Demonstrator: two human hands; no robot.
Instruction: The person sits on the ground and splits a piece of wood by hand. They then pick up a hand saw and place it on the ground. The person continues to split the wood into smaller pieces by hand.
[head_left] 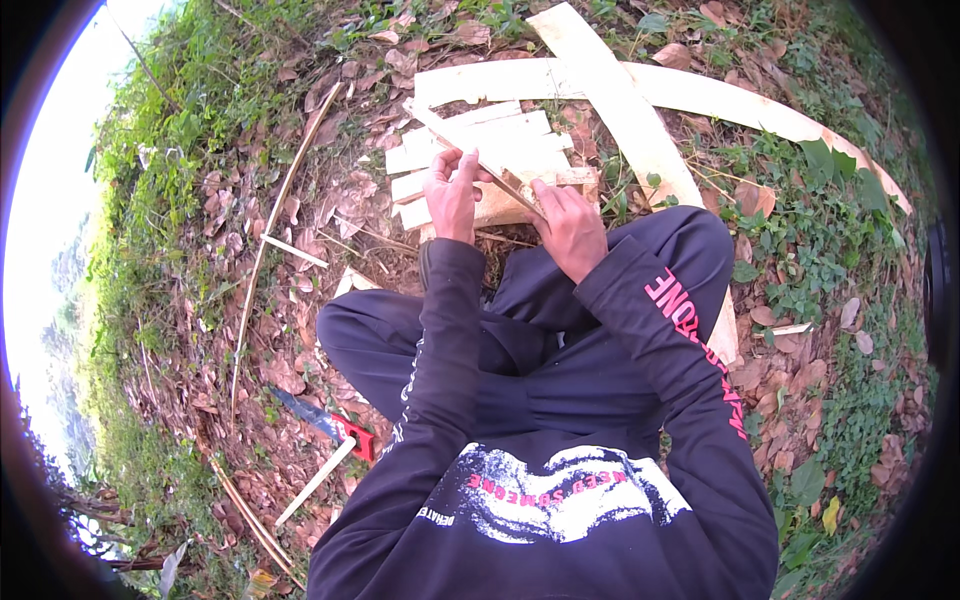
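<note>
A thin wooden strip (430, 121) runs slantwise across my front, its far end up and to the left. My left hand (455, 197) is closed on its middle with thumb and fingers. Around the near end of the same strip, my right hand (572, 228) has its fingers pressed together. Beneath the strip lie several short pale boards (535, 150), grouped on the ground just beyond my crossed legs. A small wooden block (577, 176) sits at their right side, close to my right fingers. My palms are hidden from view.
Two long pale planks cross at the upper right, one straight (630, 110) and one lying across behind (740, 98). A handsaw with a red handle (358, 437) rests at my left, next to a short stick (315, 482). Long thin strips (262, 250) lie among dry leaves and grass.
</note>
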